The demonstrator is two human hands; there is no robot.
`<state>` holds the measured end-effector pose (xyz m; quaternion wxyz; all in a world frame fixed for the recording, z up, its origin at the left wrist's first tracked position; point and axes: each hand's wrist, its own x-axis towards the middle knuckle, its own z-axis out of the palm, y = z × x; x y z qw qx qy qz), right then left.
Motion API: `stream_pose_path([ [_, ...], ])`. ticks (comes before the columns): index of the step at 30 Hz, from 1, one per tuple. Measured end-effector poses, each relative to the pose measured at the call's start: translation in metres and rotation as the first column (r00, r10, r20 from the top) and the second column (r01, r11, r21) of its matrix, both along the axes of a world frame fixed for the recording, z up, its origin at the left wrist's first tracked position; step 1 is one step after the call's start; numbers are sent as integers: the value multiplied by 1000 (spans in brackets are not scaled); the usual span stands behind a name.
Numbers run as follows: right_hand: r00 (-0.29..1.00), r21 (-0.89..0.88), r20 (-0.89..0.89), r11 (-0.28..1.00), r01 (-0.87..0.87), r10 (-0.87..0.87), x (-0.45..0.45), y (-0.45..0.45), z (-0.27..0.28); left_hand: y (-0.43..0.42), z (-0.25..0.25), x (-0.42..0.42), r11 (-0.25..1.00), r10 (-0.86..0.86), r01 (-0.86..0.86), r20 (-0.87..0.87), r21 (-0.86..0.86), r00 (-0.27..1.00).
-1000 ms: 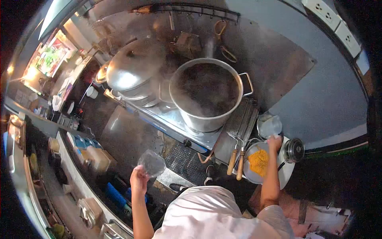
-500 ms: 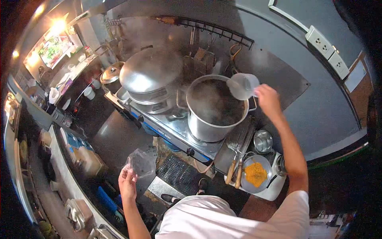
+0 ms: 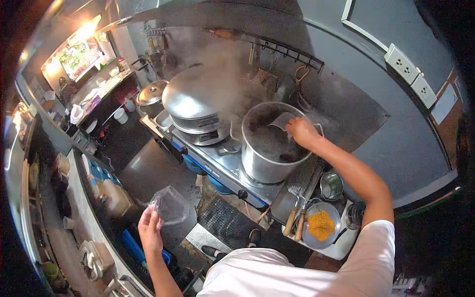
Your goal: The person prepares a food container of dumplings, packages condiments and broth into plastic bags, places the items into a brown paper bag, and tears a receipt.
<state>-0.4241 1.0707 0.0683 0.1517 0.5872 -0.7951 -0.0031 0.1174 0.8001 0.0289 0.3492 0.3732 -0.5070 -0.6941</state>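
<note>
Over the far right part of a big steel pot [image 3: 267, 166] is my right hand [image 3: 303, 132], closed on a clear plastic cup [image 3: 282, 120] that is tilted inside the rim. Dark liquid [image 3: 269, 141] steams in the pot on the stove. To the left, away from the stove, my left hand [image 3: 150, 225] pinches the edge of a clear plastic bag [image 3: 171, 205], which hangs with its mouth spread.
A lidded steel pot [image 3: 190, 101] stands on the stove [image 3: 217, 171] at left. Right of the stove are wooden-handled strainers [image 3: 300, 225], a bowl of orange-yellow food [image 3: 320, 226] and a metal cup [image 3: 331, 185]. Containers [image 3: 116, 195] line the left counter.
My right hand has carried the clear cup from the side stand up and left into the big pot. My left hand has shifted left and still holds the bag.
</note>
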Motion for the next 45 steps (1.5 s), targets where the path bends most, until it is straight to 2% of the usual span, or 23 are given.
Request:
stream_pose_path([
  [5, 980, -73, 197, 997, -12, 27, -43, 2, -31, -4, 50, -47, 993, -15, 10, -44, -115, 999],
  [9, 942, -89, 327, 995, -42, 69, -53, 14, -6, -9, 89, -97, 967, -89, 73, -56, -245, 994],
  [12, 759, -46, 609, 946, 321, -228, -52, 24, 18, -5, 118, -141, 923, -127, 100, -51, -371, 991],
  [15, 724, -89, 673, 954, 286, -154, -65, 48, 33, 2, 147, -188, 834, -157, 122, -21, -538, 987],
  [19, 392, -140, 919, 896, 422, -41, -56, 71, 65, -1, 167, -257, 752, -260, 190, -19, -631, 965],
  [21, 387, -200, 922, 885, 420, 25, -60, 80, 73, 3, 172, -295, 672, -210, 197, 71, -714, 975],
  [22, 361, -208, 932, 870, 447, 37, -58, 84, 80, -4, 163, -321, 609, -248, 164, 10, -776, 969],
  [23, 332, -212, 942, 855, 473, 50, -54, 87, 88, 8, 174, -334, 502, -161, 181, 114, -846, 980],
  [24, 242, -196, 967, 831, 521, 77, -48, 88, 98, 15, 173, -354, 571, -218, 194, 81, -798, 973],
  [25, 220, -204, 970, 834, 512, 102, -44, 90, 107, 15, 160, -378, 590, -275, 155, -16, -792, 961],
  [26, 198, -211, 972, 838, 504, 126, -42, 92, 117, 24, 170, -388, 523, -202, 216, 126, -824, 971],
  [27, 176, -217, 973, 841, 497, 147, -41, 95, 123, 31, 171, -401, 454, -180, 192, 121, -870, 976],
  [29, 233, -237, 963, 825, 513, 132, -35, 89, 133, 40, 165, -426, 309, -144, 150, 110, -939, 984],
  [32, 384, -259, 921, 833, 489, 61, -22, 84, 156, 68, 185, -438, 411, -350, 460, 330, -787, 877],
  [35, 570, -308, 821, 848, 432, 7, -41, 74, 148, 84, 183, -463, 358, -522, 599, 378, -716, 764],
  [36, 639, -276, 763, 844, 460, -99, -33, 70, 160, 95, 195, -458, 370, -546, 639, 399, -674, 737],
  [38, 739, -217, 607, 833, 509, -293, -8, 57, 187, 99, 194, -474, 346, -615, 696, 408, -629, 674],
  [40, 780, -177, 538, 862, 475, -319, -10, 45, 196, 99, 200, -482, 295, -721, 785, 413, -544, 557],
  [41, 802, -160, 498, 874, 459, -330, -12, 39, 203, 101, 205, -484, 319, -737, 783, 381, -534, 559],
  [42, 875, -182, 326, 885, 428, -357, -8, 32, 208, 102, 208, -487, 342, -751, 781, 347, -523, 561],
  [44, 902, -214, 193, 881, 422, -385, 1, 21, 222, 103, 214, -497, 421, -795, 780, 225, -464, 563],
  [45, 910, -227, 125, 881, 415, -396, 6, 16, 229, 99, 219, -498, 427, -779, 766, 234, -480, 581],
])
